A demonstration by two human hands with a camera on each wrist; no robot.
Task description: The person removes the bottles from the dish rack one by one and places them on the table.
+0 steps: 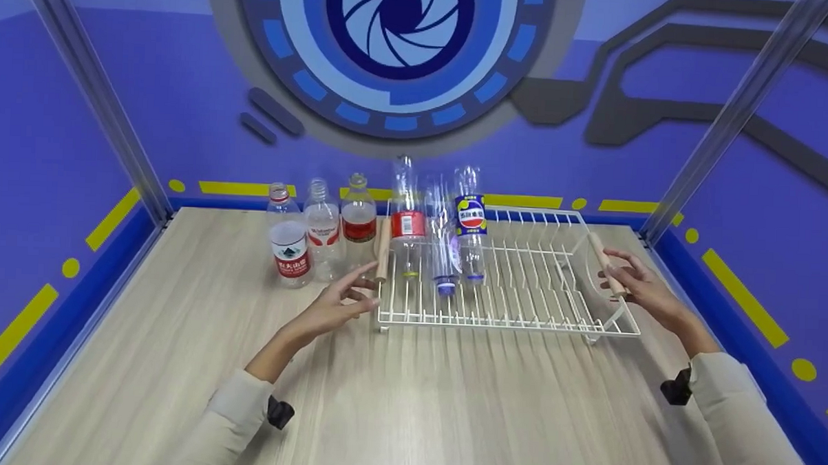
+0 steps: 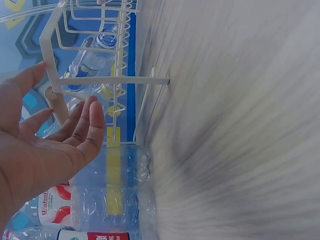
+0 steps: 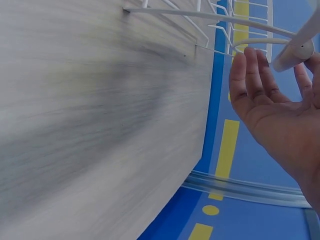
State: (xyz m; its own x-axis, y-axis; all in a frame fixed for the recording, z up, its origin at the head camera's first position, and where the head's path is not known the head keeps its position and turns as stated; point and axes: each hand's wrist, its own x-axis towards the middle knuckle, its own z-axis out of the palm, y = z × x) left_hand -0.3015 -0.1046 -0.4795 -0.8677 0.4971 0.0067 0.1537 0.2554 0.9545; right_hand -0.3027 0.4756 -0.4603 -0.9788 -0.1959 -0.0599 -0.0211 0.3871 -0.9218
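Observation:
A white wire dish rack [image 1: 507, 323] with wooden handles stands on the table, three plastic bottles lying in it with their caps toward me. My left hand [image 1: 334, 304] is at the rack's left end, thumb close to the front corner and index fingertip at the left wooden handle [image 1: 383, 251]. In the left wrist view its other fingers are loosely bent with nothing in them. At the other end, my right hand [image 1: 636, 283] touches the right wooden handle [image 1: 606, 263]. The right wrist view has its fingers [image 3: 254, 75] fairly straight beside that handle.
Left of the rack three capless bottles stand upright: one with a red-and-white label [image 1: 291, 245], one with red print [image 1: 324, 235], one with a dark red label [image 1: 358, 220]. Blue patterned walls [image 1: 204, 115] and metal posts [image 1: 749, 113] enclose the table [image 1: 449, 413].

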